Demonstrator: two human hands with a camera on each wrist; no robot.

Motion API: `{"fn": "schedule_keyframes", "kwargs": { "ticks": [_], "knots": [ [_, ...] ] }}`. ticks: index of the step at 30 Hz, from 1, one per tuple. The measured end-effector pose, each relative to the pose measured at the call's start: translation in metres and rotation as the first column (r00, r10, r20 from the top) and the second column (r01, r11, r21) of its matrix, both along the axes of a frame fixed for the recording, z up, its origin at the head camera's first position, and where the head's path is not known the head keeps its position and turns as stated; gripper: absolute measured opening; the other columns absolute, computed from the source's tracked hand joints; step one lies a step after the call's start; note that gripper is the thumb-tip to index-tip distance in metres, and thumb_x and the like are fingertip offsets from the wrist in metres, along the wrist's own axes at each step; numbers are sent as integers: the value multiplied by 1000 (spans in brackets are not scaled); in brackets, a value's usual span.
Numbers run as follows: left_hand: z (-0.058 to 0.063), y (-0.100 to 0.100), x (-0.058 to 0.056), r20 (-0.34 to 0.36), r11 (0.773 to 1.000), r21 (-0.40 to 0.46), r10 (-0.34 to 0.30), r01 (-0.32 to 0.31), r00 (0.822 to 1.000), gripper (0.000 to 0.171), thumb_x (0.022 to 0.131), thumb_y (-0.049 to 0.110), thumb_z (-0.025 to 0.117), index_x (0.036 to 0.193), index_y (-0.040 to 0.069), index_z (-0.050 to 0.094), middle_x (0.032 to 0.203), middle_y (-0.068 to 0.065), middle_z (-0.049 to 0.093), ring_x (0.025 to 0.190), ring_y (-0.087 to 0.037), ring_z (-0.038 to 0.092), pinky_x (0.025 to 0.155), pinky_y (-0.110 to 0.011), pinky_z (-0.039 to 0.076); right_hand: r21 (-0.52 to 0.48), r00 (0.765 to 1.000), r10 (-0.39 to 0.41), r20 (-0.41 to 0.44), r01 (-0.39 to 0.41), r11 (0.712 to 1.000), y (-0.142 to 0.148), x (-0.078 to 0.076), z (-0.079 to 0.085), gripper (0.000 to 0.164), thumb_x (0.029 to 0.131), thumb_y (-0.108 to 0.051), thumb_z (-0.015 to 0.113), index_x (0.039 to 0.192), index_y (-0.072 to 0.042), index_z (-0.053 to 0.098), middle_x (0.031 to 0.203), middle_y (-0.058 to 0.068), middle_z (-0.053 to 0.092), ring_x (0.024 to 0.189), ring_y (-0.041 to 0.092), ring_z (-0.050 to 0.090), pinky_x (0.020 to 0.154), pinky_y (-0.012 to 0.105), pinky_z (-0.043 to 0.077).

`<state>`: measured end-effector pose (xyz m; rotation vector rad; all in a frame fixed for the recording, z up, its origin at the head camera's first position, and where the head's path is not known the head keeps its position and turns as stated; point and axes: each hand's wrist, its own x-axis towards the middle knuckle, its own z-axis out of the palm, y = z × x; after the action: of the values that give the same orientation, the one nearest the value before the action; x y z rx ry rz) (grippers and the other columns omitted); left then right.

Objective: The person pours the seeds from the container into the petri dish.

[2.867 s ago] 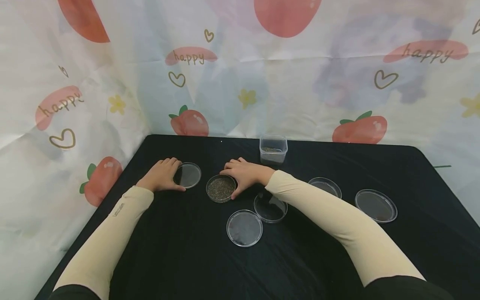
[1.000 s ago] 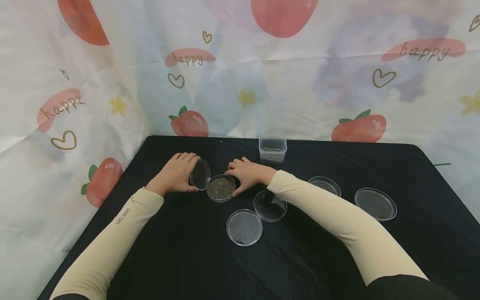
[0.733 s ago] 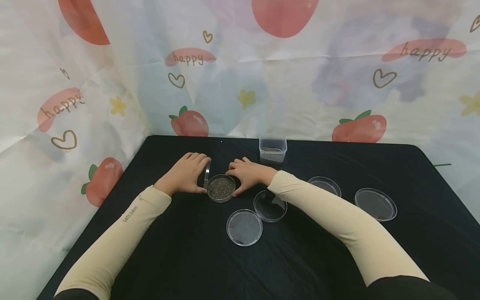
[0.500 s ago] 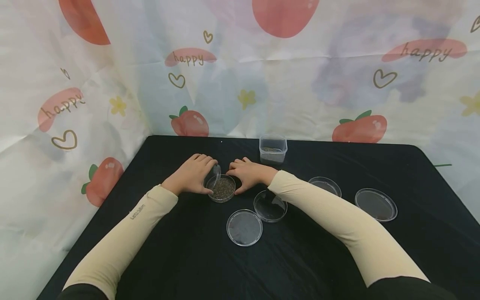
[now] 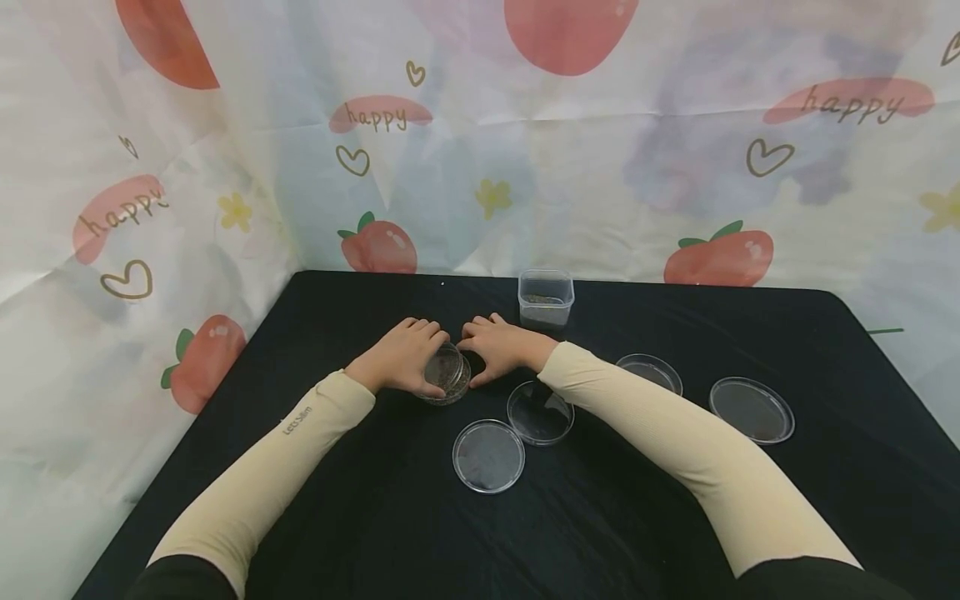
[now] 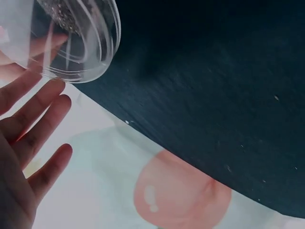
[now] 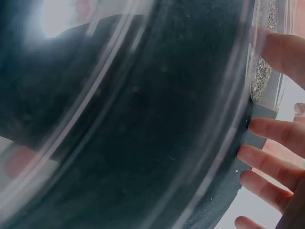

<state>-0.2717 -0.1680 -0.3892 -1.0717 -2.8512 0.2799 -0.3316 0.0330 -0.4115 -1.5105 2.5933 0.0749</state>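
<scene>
In the head view my left hand [image 5: 403,358] grips a clear round petri dish lid [image 5: 444,360] by its edge, thumb in front and fingers behind. The lid lies slightly tilted over a petri dish [image 5: 452,400] of grey-brown granules, covering most of it. My right hand [image 5: 501,345] steadies that dish from the right, thumb at its front rim and fingers toward the back. In the left wrist view the clear lid [image 6: 112,40] appears beside spread fingers. The right wrist view shows the granules [image 7: 262,78] through the dish wall, next to my thumb.
An empty petri dish [image 5: 540,415] and another clear round piece [image 5: 489,457] lie in front of my right hand. Two more clear round pieces, one a shallow dish [image 5: 752,411], lie farther right. A square plastic tub [image 5: 546,302] with granules stands at the back of the black-covered table [image 5: 337,500].
My left hand has lifted the lid off the table, tipped it up on edge, then moved it right and lowered it over the granule dish. The right hand has stayed nearly still.
</scene>
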Motion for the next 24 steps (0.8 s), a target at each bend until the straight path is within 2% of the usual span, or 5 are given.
{"fn": "schedule_keyframes", "kwargs": {
  "ticks": [6, 14, 24],
  "knots": [
    [-6, 7, -3, 14, 999, -43, 15, -15, 1000, 80, 67, 70, 65, 119, 10, 55, 110, -7, 56, 102, -23, 54, 96, -42, 42, 6, 1000, -8, -5, 8, 1000, 1, 0, 0, 64, 79, -52, 68, 129, -14, 57, 125, 8, 52, 107, 23, 45, 85, 41, 36],
    [-12, 10, -4, 43, 999, -31, 7, -6, 999, 79, 68, 69, 65, 119, 10, 56, 109, -6, 55, 100, -22, 53, 95, -41, 41, 3, 1000, -13, 6, 13, 1000, 6, 5, 7, 65, 79, -51, 69, 130, -13, 56, 126, 9, 52, 110, 24, 45, 90, 44, 36],
    [-19, 10, -7, 67, 999, -46, 30, -27, 997, 84, 68, 73, 62, 125, 12, 53, 111, -6, 55, 103, -21, 52, 99, -41, 39, -83, 1000, -22, -10, 21, 996, 29, 12, 23, 70, 78, -50, 70, 132, -10, 53, 128, 11, 50, 113, 26, 44, 89, 46, 35]
  ]
}}
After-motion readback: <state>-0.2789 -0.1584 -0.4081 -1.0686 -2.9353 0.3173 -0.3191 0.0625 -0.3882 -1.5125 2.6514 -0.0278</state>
